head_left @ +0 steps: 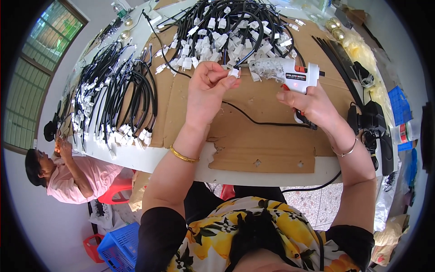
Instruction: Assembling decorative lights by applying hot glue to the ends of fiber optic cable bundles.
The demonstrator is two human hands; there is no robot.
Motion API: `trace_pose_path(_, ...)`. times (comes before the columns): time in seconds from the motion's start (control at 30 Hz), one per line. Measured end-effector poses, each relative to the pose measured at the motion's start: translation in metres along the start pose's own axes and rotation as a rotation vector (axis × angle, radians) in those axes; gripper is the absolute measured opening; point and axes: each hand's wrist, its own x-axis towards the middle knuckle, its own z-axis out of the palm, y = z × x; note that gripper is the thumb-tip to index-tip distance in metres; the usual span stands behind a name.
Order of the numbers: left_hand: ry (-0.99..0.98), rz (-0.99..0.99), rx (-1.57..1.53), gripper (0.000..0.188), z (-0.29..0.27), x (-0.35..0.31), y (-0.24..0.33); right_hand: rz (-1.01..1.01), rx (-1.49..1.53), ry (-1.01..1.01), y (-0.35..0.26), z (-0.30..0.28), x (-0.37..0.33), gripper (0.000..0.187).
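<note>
My left hand (209, 88) pinches a small white plastic connector (234, 72) between thumb and fingers, over the cardboard. My right hand (310, 103) is wrapped round the handle of a white hot glue gun (297, 78), a finger at its trigger. The gun's nozzle points left and meets or nearly meets the connector; I cannot tell if they touch. Its barrel is coated with whitish dried glue. Just beyond both hands lies a big heap of black cables with white connectors (222, 38).
Under my hands a cardboard sheet (267, 149) covers the white table (244, 177). Bundled black cables (122, 90) lie to the left. Black power adapters (371, 115) sit at the right edge, near yellowish plastic bags (362, 54). A co-worker in pink (81, 177) sits at far left.
</note>
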Motion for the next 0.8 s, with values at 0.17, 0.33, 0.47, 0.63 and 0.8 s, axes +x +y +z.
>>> trace_pose_path(0.17, -0.041, -0.022, -0.016, 0.021, -0.0007, 0.0003, -0.0016, -0.013, -0.032, -0.044, -0.001, 0.0004, 0.0006, 0.019)
trace_pose_path(0.33, -0.014, 0.079, 0.04, 0.023, -0.0035, 0.0017, -0.0074, -0.018, -0.005, -0.053, 0.0048, -0.0015, 0.0028, 0.017)
trace_pose_path(0.47, 0.005, 0.14, 0.123, 0.025, -0.0047, 0.0027, -0.008, 0.01, -0.025, -0.068, 0.0008, -0.0009, 0.0039, 0.016)
trace_pose_path(0.63, 0.07, 0.233, 0.315, 0.026, -0.0021, 0.0021, -0.0061, -0.007, -0.042, -0.056, 0.0027, -0.0003, 0.0047, 0.015)
trace_pose_path(0.8, 0.115, 0.273, 0.41, 0.027, -0.0015, 0.0025, -0.0065, 0.013, 0.024, -0.069, 0.0008, 0.0014, 0.0045, 0.016)
